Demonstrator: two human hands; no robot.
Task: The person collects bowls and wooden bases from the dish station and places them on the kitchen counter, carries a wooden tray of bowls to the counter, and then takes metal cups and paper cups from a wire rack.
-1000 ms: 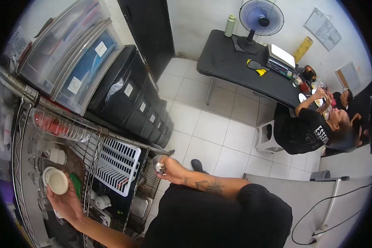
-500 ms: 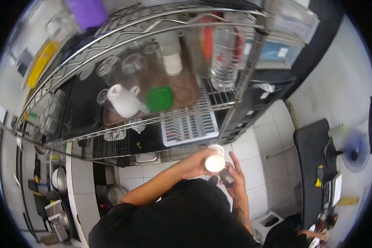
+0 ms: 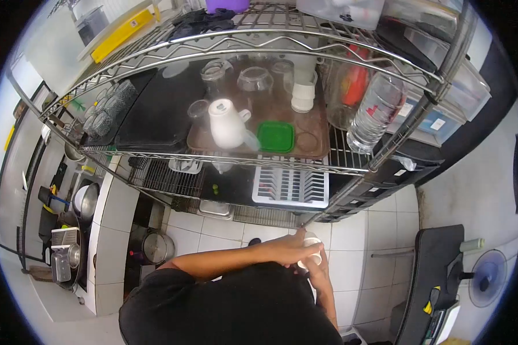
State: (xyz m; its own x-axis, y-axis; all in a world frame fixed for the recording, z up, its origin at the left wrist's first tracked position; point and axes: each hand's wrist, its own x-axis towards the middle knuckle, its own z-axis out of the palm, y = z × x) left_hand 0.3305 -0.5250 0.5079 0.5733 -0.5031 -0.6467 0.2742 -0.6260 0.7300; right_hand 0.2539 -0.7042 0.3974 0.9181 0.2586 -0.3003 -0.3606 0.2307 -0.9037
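Note:
Both hands are together at the lower middle, below the wire shelf. My left hand [image 3: 293, 248] is wrapped round a white cup [image 3: 311, 241]. My right hand [image 3: 318, 269] touches it from below and the right, its fingers closed round the cup's lower part. The small clear glass cannot be made out between the hands. On the shelf above, a brown tray [image 3: 313, 127] bears a white mug [image 3: 226, 125], a green lid [image 3: 275, 137], a white container [image 3: 303, 96] and clear glass jars [image 3: 255, 79].
A clear bottle [image 3: 377, 109] stands at the shelf's right end. Below hangs a white dish rack [image 3: 290, 187]. Stacked dark drawers are behind the right post. A black table [image 3: 429, 270] with a fan [image 3: 487, 278] is at the right, a sink counter [image 3: 110, 221] at the left.
The view has turned from the room toward the shelf. Both hands, apart at first, have come together round the white cup. The clear glass held in the right hand is no longer visible.

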